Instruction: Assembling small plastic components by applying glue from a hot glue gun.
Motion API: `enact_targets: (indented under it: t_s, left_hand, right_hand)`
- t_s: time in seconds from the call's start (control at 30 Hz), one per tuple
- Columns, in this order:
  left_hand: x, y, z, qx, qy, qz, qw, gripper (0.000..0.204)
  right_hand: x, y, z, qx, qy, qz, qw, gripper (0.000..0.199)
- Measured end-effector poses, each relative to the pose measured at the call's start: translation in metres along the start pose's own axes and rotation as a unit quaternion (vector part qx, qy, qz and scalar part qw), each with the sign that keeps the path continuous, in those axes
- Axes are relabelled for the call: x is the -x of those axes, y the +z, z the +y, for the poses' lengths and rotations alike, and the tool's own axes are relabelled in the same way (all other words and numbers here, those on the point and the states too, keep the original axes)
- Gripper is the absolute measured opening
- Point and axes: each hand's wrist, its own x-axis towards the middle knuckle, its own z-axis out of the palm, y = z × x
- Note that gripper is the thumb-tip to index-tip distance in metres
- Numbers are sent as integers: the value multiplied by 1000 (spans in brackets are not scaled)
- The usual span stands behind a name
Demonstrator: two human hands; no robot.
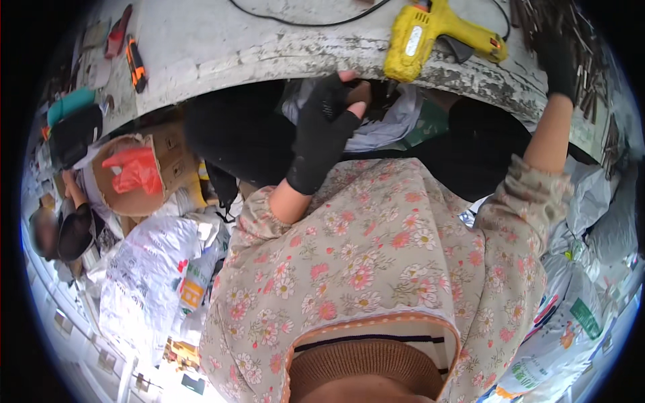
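My left hand (322,127), in a black fingerless glove, is raised at the table's near edge. Its thumb and fingers close around a small brown piece (359,93) whose kind I cannot make out. My right hand (555,59), gloved in black too, reaches to the far right of the table, over a heap of thin brown sticks (591,80). Its fingers blend into the dark heap, so their grip is hidden. Between the hands, a yellow glue gun (420,41) lies at the table edge with its nozzle pointing toward me.
An orange-and-black utility knife (136,64) lies on the worn white table (201,47), and a black cable (302,23) curves along the back. Below left stand a cardboard box (171,158) with a red bag (134,169) and white sacks (144,282). Another person (77,228) is at far left.
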Motion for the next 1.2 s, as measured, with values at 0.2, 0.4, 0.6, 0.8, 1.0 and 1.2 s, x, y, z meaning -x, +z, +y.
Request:
enact_targets:
  t_s: [0.2, 0.4, 0.6, 0.8, 1.0, 1.2]
  left_hand:
    - [12, 8, -13, 146, -170, -46, 973, 24]
    - [10, 13, -17, 104, -169, -80, 977, 20]
    - [5, 19, -14, 97, -153, -73, 981, 19]
    - [6, 23, -5, 98, -154, -57, 981, 19]
    - [7, 22, -1, 101, -147, -57, 982, 20]
    - [6, 14, 4, 244, -280, -11, 928, 22]
  right_hand:
    - [87, 26, -52, -323, -115, 40, 939, 50]
    - [106, 23, -102, -150, -143, 10, 978, 65]
    - [87, 21, -94, -136, -244, 43, 959, 67]
    - [82, 31, -77, -235, -119, -61, 963, 62]
    - [83, 29, -85, -161, -160, 0, 974, 60]
    - [139, 11, -117, -305, -279, 67, 908, 46]
